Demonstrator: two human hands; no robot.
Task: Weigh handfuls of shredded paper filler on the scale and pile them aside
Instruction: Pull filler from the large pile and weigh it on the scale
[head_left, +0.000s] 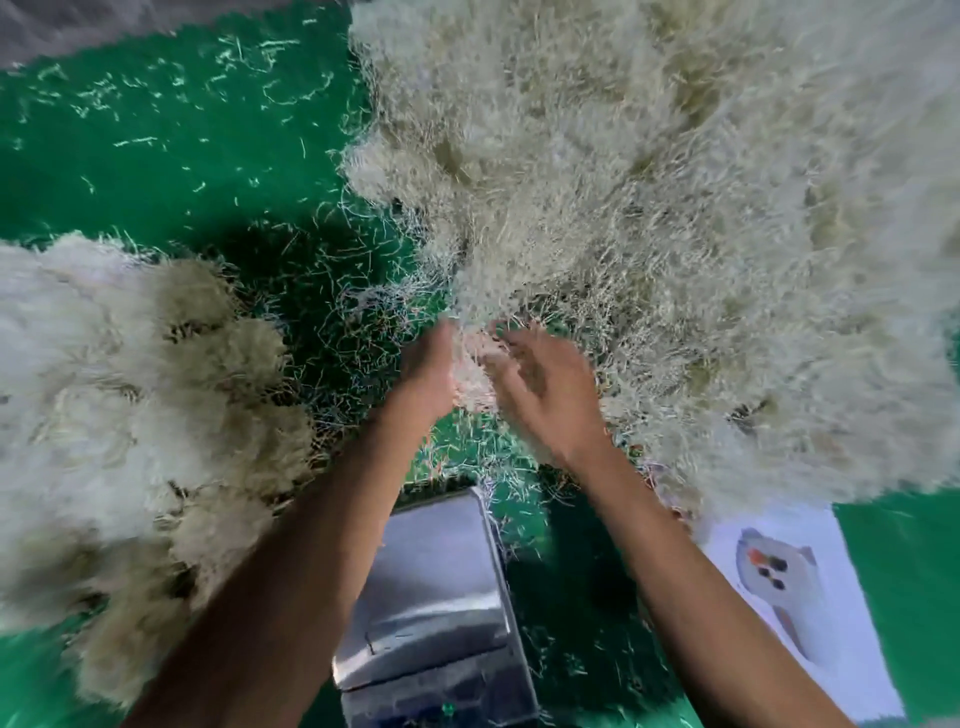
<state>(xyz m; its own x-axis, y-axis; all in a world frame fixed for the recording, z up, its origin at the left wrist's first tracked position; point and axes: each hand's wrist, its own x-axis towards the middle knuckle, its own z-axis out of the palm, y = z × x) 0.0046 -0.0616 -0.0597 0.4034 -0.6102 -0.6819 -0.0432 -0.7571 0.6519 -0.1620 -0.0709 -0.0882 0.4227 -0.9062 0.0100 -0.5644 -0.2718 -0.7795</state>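
A huge heap of cream shredded paper filler (649, 218) covers the upper right of the green surface. Both hands reach into its near edge. My left hand (428, 369) and my right hand (545, 384) face each other with a small clump of filler (470, 374) gathered between them; the fingers are partly buried in shreds and blurred. A steel scale (436, 587) stands below the hands, its platform bare. A second pile of rounded filler handfuls (130, 415) lies at the left.
The green surface (156, 156) is strewn with loose shreds. A white sheet with a cartoon animal picture (789, 597) lies at the lower right, beside the scale. A grey edge (78, 21) shows at the top left.
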